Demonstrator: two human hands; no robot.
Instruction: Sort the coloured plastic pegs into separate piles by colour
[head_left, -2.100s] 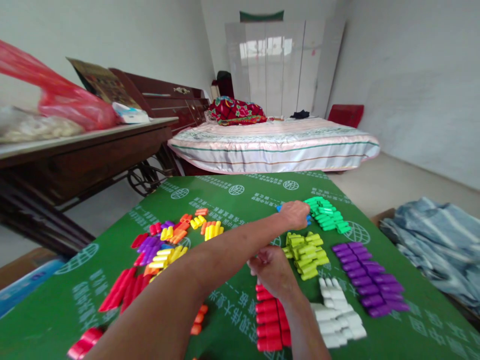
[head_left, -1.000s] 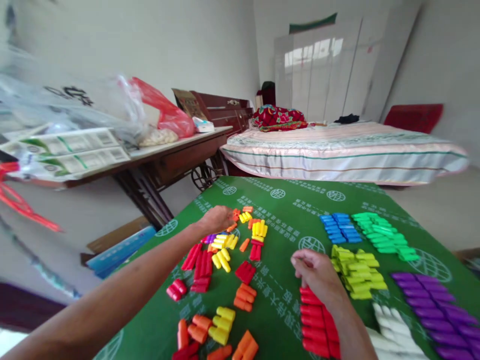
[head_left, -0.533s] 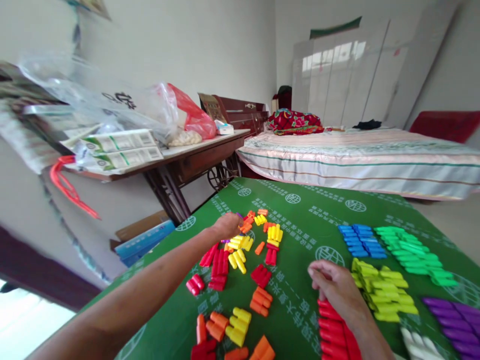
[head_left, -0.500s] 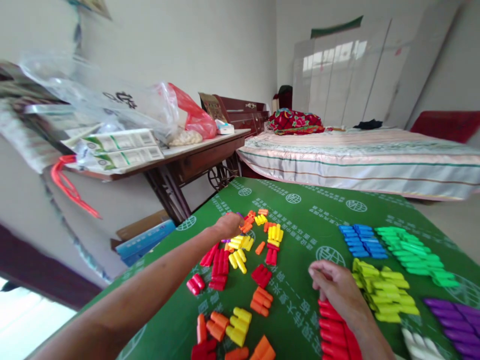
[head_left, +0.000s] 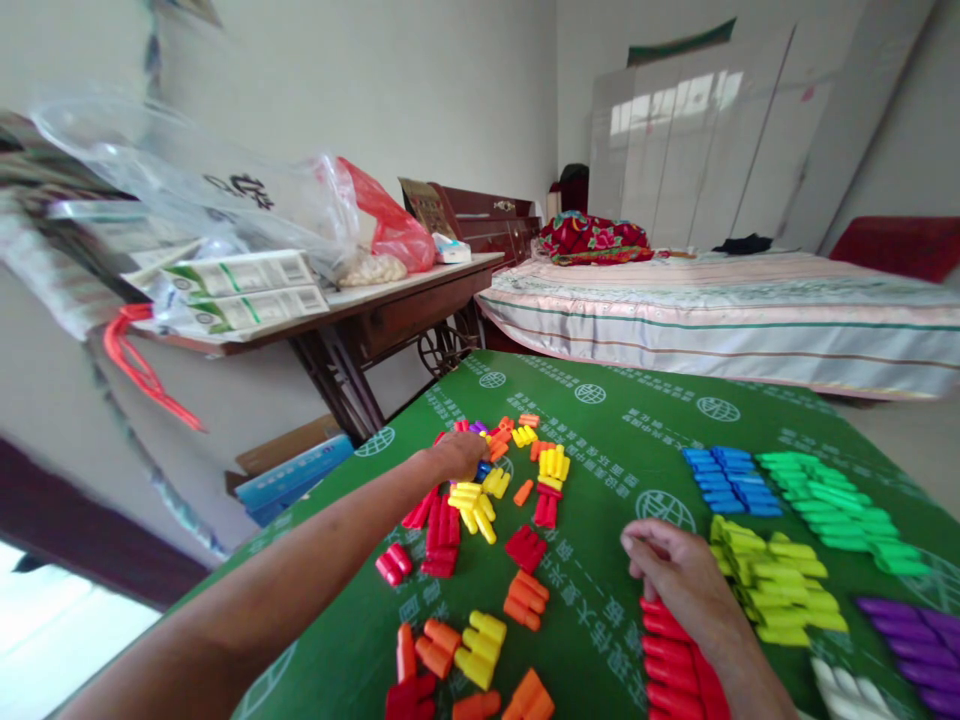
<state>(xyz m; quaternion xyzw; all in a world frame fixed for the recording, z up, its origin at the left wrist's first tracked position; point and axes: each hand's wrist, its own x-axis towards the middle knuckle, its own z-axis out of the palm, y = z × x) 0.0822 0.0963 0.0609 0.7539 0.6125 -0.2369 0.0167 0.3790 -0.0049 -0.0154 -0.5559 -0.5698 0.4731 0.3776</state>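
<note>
Far out on the green board, my left hand (head_left: 457,458) reaches into a loose mix of small plastic blocks with finger-like prongs. Its fingers are closed on a blue block (head_left: 484,469), which is partly covered by the fingertips. Close beside it lie yellow blocks (head_left: 472,508), red blocks (head_left: 441,540) and orange blocks (head_left: 499,443). My right hand (head_left: 667,565) rests palm down at the far end of a neat row of red blocks (head_left: 670,665). Its fingers are curled in with the thumb near them, and whatever is under them is hidden.
Sorted groups of blue blocks (head_left: 731,480), green blocks (head_left: 840,510), lime blocks (head_left: 780,580), purple blocks (head_left: 915,645) and white blocks (head_left: 847,690) lie on the right. More orange blocks (head_left: 527,600) sit near the front. A cluttered side table (head_left: 420,285) and a bed (head_left: 720,320) stand beyond.
A blue block now shows under my left fingertips. Some yellow blocks have shifted nearer, beside the other yellow ones. My right hand has stayed by the red row.
</note>
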